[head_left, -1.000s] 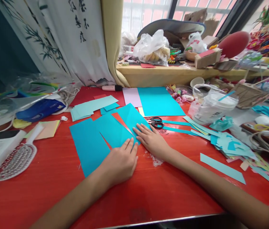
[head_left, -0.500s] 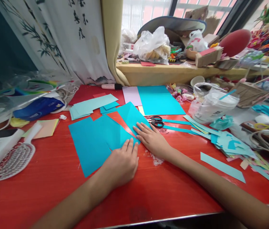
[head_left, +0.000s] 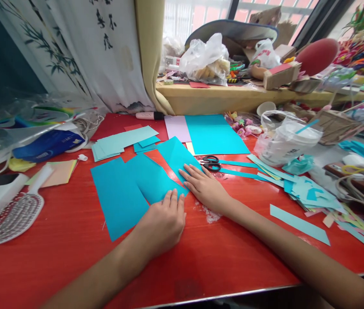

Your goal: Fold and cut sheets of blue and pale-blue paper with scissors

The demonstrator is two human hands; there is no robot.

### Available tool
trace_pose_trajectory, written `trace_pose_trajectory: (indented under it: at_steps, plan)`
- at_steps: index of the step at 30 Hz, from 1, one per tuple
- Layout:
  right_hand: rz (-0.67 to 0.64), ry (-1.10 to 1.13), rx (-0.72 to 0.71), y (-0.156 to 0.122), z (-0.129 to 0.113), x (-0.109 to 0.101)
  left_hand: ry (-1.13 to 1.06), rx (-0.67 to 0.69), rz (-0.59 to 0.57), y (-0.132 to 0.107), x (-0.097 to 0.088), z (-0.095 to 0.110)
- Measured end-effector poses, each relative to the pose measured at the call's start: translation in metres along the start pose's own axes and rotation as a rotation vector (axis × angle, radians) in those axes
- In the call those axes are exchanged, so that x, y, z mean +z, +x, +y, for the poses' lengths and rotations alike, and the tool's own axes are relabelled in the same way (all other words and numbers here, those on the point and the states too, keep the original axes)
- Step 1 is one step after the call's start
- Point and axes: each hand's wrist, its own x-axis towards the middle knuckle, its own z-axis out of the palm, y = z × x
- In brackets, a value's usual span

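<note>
A teal sheet of paper (head_left: 156, 178) lies bent over itself on the red table (head_left: 72, 240), its upper flap raised in a curve. My left hand (head_left: 164, 219) rests at its lower edge, fingers together and pressing down on the paper. My right hand (head_left: 203, 186) lies flat on the right corner of the sheet, fingers stretched out. A second, flat teal sheet (head_left: 117, 197) sits to the left, partly under the first.
Black-handled scissors (head_left: 210, 163) lie just beyond my right hand, by teal strips (head_left: 240, 174). A larger teal sheet (head_left: 214, 135) and pale paper stack (head_left: 117, 143) lie behind. Paper offcuts (head_left: 310, 193) and a plastic tub (head_left: 285, 143) fill the right; a hairbrush (head_left: 14, 214) lies left.
The teal sheet's flap has been drawn down toward my left hand, closing the gap of red table seen earlier. Both hands have stayed nearly in place.
</note>
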Motion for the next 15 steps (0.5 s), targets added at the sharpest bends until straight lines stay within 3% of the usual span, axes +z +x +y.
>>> trace_pose_trajectory:
  at_steps: [5,11,13,15]
  plan:
    - [0.024,-0.021,-0.006,0.000,0.002,0.004,0.021,0.023,0.017,-0.004,0.001,-0.001]
    - [0.065,-0.027,-0.018,0.000,0.000,0.000,-0.047,0.143,0.229,-0.004,0.005,-0.008]
    - [0.091,-0.054,-0.008,-0.001,-0.003,-0.002,-0.054,0.099,0.270,-0.002,0.003,-0.015]
    - [0.117,-0.090,-0.006,-0.001,-0.006,-0.003,-0.020,-0.038,0.288,-0.002,-0.001,-0.028]
